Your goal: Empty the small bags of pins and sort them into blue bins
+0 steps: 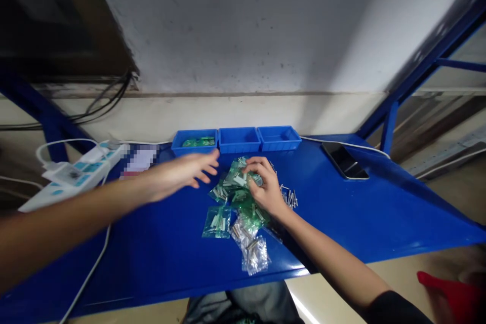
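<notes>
Since bags [242, 200] lie central, prob. for reach, R hand [265, 182] curls over far ones, can't tell if pinching; L hand [186, 169] spread, left.

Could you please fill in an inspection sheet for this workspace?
Surface: blue table, glossy.
Work items: pile of green bags and clear bags; metal pins at its right; three blue trays behind, the left one holding green bags.
Clutter: phone at right; white power strip at left.
Hands: left hand blurred, open, left of the pile; right hand at the pile, fingers curled at green bags, grip unclear.
Cables: white cable across the table's left part; black cables at upper left.
Surroundings: wall behind; blue frame at both sides; red object at lower right.
</notes>
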Demonstrator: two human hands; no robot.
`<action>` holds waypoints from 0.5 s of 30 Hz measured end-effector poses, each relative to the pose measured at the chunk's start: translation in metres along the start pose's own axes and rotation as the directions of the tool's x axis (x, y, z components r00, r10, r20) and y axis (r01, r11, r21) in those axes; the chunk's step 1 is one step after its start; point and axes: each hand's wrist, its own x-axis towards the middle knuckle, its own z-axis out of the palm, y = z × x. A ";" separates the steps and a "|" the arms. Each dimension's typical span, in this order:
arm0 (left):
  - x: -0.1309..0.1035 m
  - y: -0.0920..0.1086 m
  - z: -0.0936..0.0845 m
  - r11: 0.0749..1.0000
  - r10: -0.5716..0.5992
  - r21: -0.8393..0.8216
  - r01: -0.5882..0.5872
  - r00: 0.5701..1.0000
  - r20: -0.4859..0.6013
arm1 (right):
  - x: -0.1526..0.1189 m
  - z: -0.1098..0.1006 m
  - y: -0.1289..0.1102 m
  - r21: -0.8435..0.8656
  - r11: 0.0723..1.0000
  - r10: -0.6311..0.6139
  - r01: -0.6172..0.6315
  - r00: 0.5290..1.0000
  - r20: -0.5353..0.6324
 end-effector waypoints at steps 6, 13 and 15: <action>0.015 -0.013 0.059 0.886 -0.026 -0.453 0.095 0.987 0.156 | -0.002 0.000 0.004 -0.063 0.995 -0.076 0.080 0.994 0.074; 0.026 -0.045 0.073 0.937 0.336 -0.043 -0.347 0.927 -0.166 | 0.007 -0.004 0.008 -0.026 0.925 0.381 -0.380 0.922 0.069; 0.020 -0.049 0.071 0.884 0.467 0.079 -0.460 0.871 -0.154 | 0.009 -0.004 0.008 0.085 0.837 0.522 -0.540 0.836 0.168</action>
